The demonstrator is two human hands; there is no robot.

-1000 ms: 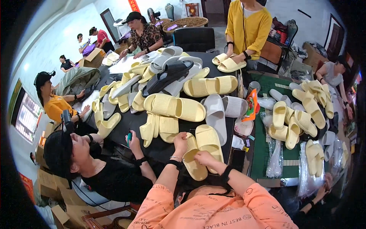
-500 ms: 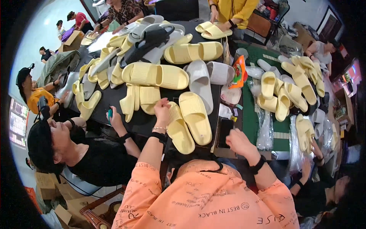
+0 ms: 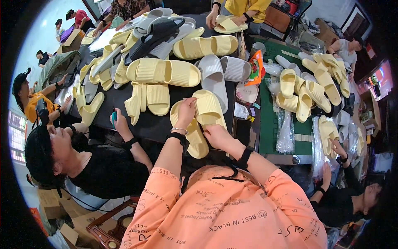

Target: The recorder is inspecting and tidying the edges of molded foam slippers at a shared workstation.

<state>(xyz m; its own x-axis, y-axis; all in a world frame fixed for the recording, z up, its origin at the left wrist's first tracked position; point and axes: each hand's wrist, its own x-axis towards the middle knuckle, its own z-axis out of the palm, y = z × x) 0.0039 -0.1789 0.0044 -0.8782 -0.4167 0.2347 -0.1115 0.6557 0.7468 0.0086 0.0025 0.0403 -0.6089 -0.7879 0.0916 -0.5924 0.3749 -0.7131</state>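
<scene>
Along the near edge of the black desk [image 3: 157,124], little bare room remains among the slippers. Left hand [image 3: 185,108] rests loosely curled on the pale yellow slipper pair [image 3: 201,120]; right hand [image 3: 215,135] grips the pair's near right edge, beside a phone [image 3: 242,132].

We cannot see the fingers of the right hand [image 3: 216,133], tucked under the yellow slipper [image 3: 208,108]. The left hand [image 3: 185,111] covers part of the second yellow slipper [image 3: 195,139].
</scene>
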